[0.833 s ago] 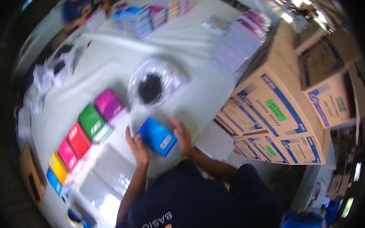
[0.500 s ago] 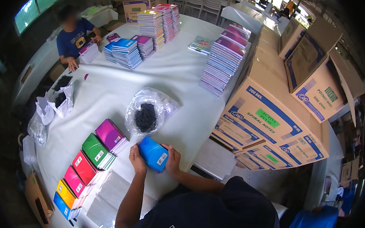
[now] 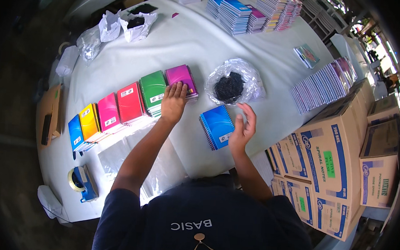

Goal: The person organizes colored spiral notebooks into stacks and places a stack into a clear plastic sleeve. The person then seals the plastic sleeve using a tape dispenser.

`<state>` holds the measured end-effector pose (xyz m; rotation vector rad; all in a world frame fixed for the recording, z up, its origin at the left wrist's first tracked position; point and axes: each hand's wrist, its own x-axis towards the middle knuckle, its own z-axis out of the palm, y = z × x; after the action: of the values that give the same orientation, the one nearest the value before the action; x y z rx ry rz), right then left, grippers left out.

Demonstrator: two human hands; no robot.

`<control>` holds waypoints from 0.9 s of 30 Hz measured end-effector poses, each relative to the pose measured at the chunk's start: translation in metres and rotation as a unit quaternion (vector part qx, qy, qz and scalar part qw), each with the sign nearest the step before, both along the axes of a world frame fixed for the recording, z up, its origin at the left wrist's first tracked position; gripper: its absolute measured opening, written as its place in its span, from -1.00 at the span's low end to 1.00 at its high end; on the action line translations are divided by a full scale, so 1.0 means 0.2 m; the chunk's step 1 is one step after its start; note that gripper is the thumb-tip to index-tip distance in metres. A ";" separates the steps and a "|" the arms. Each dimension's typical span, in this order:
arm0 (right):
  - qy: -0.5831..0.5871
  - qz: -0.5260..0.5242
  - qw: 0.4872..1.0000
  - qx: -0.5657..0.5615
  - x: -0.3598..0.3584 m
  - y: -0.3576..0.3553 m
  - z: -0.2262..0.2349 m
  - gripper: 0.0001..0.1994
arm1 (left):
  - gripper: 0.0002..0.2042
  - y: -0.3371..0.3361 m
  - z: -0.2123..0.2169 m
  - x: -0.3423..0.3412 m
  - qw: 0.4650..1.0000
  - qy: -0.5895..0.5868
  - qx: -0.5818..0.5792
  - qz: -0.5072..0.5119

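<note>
Notebook [image 3: 179, 73] (glossy purple) under flat left hand [image 3: 173, 106]; right hand [image 3: 243, 132] half-curled, empty, beside blue spiral notebook [image 3: 216, 124].

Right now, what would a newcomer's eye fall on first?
Most likely the row of multicoloured spiral notebooks, left of centre on the white table, with the left hand over its purple end. Next, a clear plastic bag with black contents, beyond the blue spiral notebook beside the right hand.

One fisheye view looks down from the person's head at the white surface [image 3: 186, 47]. The dark shirt [image 3: 196, 199] sits close, at six o'clock; cartons [image 3: 316, 151] stand toward four.
</note>
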<state>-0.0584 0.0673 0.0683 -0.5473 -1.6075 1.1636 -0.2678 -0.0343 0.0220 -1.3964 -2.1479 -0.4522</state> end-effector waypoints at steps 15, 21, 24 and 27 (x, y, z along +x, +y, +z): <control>-0.072 0.420 0.820 -0.383 -0.27 0.04 0.00 -0.63 | -0.58 -0.25 0.42 -0.11 0.978 -0.207 -0.006 -0.003; -0.001 0.406 0.696 -0.592 -0.24 -0.04 -0.15 -0.64 | -0.78 -0.38 0.20 -0.11 0.963 -0.249 -0.012 0.099; 0.021 0.425 0.662 -0.616 -0.29 -0.05 -0.10 -0.62 | -0.82 -0.36 0.40 -0.04 0.957 -0.266 0.064 0.093; 0.056 0.431 0.640 -0.633 -0.32 -0.06 -0.06 -0.60 | -0.76 -0.37 0.43 0.17 0.973 -0.188 0.019 -0.130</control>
<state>-0.1218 0.0547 0.0565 -0.4873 -0.5942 3.0158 -0.2335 -0.1093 0.1071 -1.6869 -2.2315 -0.9182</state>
